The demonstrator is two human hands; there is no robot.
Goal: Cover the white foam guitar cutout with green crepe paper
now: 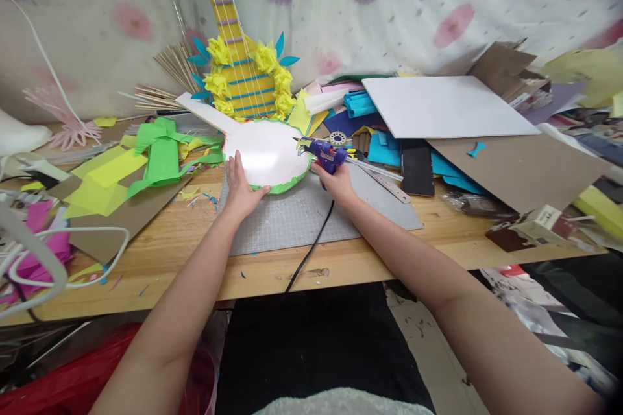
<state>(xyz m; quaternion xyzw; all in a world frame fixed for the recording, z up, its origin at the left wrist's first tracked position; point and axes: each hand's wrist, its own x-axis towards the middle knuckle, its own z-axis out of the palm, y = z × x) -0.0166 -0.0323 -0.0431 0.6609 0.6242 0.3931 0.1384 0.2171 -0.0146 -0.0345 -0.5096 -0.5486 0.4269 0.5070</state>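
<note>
Lying partly under left hand (241,192): white cutout (265,150)

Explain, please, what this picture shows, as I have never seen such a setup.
There is no robot here, just a person's two bare hands, filmed by a camera worn on the head, looking forward and down. The right hand has its grip around a purple glue gun. The left hand touches a white cutout partly edged in green. Beneath lies a gray cutting mat on a wooden table. Behind is a yellow guitar-shaped model; a phone lies to the right and green paper to the left.
</note>
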